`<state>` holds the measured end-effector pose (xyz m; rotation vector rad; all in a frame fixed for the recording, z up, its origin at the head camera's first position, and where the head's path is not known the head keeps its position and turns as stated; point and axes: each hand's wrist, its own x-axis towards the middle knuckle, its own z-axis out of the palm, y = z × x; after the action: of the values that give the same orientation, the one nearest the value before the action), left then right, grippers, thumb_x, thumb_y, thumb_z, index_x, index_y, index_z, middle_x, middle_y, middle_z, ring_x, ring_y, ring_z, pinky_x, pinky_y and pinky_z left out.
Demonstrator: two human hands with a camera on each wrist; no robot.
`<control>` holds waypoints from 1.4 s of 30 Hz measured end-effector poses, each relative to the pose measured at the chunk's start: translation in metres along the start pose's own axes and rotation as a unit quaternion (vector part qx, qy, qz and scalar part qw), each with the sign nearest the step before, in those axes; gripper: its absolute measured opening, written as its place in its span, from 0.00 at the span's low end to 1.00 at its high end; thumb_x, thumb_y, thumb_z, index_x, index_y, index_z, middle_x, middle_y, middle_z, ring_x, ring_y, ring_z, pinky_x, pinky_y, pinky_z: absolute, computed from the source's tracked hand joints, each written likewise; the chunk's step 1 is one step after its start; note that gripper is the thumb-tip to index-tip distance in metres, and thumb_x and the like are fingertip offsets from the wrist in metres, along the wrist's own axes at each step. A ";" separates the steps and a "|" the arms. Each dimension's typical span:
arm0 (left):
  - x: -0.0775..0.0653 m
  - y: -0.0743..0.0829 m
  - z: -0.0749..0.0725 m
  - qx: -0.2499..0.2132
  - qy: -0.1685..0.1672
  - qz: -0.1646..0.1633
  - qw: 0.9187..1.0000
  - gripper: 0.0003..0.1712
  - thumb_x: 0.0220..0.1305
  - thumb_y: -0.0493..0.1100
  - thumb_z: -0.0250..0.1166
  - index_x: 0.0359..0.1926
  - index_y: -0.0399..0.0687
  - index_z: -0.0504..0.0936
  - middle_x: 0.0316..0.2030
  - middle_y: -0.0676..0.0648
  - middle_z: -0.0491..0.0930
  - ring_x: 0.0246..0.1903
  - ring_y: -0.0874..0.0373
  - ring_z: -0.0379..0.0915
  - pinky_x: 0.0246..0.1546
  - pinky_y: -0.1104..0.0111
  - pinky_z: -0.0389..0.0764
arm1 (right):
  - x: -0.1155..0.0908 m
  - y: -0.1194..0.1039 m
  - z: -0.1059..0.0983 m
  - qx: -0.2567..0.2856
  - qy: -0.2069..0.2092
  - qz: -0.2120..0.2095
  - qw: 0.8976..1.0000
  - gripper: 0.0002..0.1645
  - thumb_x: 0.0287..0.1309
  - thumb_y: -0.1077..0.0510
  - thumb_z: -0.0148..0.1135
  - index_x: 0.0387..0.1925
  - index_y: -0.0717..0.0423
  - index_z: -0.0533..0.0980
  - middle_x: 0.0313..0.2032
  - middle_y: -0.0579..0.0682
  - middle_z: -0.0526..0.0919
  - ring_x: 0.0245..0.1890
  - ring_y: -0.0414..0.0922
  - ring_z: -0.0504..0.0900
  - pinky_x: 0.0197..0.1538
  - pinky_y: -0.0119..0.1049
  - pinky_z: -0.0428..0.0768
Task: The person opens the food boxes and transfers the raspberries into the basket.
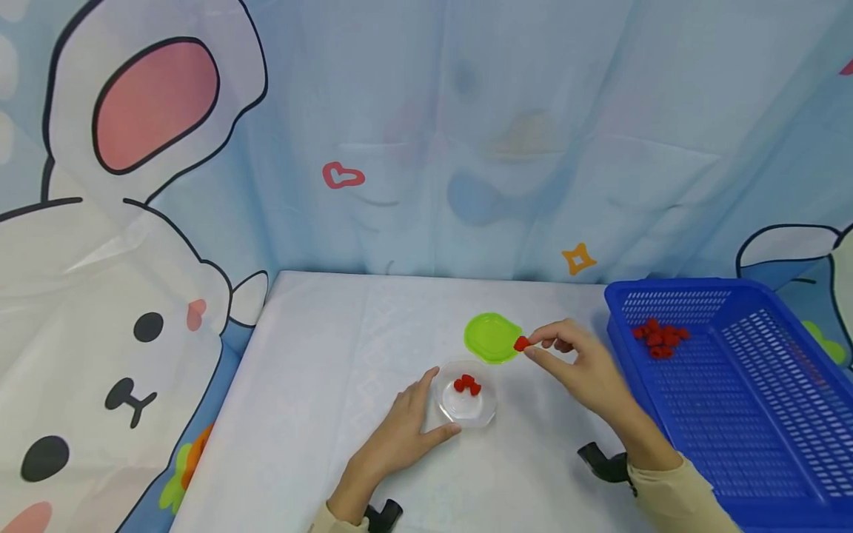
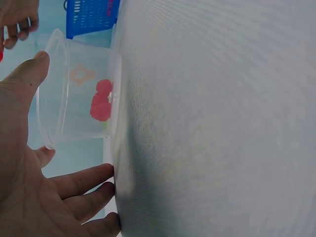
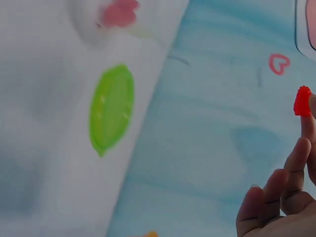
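Observation:
A clear plastic container (image 1: 481, 409) stands upright on the white table with several small red raspberry-like pieces (image 1: 468, 380) at its bottom. My left hand (image 1: 400, 429) holds it from the left, thumb and index finger on either side of its rim; the left wrist view shows the other fingertips (image 2: 106, 171) down on the cloth. Between thumb and index finger, my right hand (image 1: 583, 363) pinches one red raspberry-like piece (image 1: 522, 343), raised to the right of the container. Just behind the container lies a green lid (image 1: 492, 337), partly below that piece in the head view.
To the right sits a large blue plastic basket (image 1: 720, 414), with several more red pieces (image 1: 658, 338) near its back left corner. A printed cartoon curtain (image 1: 413, 148) hangs behind the white-covered table (image 1: 320, 355).

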<state>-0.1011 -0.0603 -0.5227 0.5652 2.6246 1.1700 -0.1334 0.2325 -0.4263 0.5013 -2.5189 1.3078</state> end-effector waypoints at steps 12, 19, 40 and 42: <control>0.000 0.002 -0.001 -0.004 0.001 -0.001 1.000 0.55 0.62 0.66 0.66 0.79 0.57 0.45 0.72 0.40 0.60 0.69 0.44 0.57 0.67 0.49 0.64 | -0.001 0.005 -0.089 -0.081 0.016 0.094 0.992 0.10 0.65 0.55 0.68 0.46 0.53 0.82 0.40 0.49 0.73 0.31 0.43 0.68 0.27 0.32 0.68; 0.001 0.001 0.000 -0.002 0.004 0.002 1.000 0.55 0.62 0.65 0.66 0.79 0.57 0.46 0.71 0.41 0.60 0.69 0.45 0.57 0.67 0.49 0.64 | 0.003 0.045 -0.135 -0.134 0.016 0.166 0.977 0.21 0.67 0.44 0.63 0.51 0.55 0.79 0.44 0.50 0.73 0.32 0.42 0.72 0.26 0.35 0.70; -0.001 0.002 -0.001 -0.008 -0.002 -0.009 1.000 0.56 0.62 0.69 0.64 0.80 0.59 0.45 0.72 0.41 0.59 0.70 0.45 0.56 0.66 0.48 0.64 | -0.012 0.198 -0.172 -0.106 -0.069 0.314 0.941 0.39 0.72 0.40 0.52 0.56 0.77 0.69 0.55 0.79 0.69 0.54 0.74 0.66 0.49 0.72 0.66; -0.001 0.002 -0.001 -0.008 -0.001 -0.008 1.000 0.56 0.62 0.69 0.64 0.80 0.59 0.45 0.72 0.42 0.59 0.70 0.45 0.56 0.66 0.48 0.64 | -0.013 0.203 -0.172 -0.107 -0.082 0.315 0.939 0.38 0.72 0.41 0.52 0.55 0.78 0.70 0.55 0.80 0.70 0.54 0.74 0.66 0.50 0.72 0.65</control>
<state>-0.1006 -0.0604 -0.5204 0.5403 2.6109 1.1831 -0.1939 0.4849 -0.4840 -0.2898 -3.0568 1.1765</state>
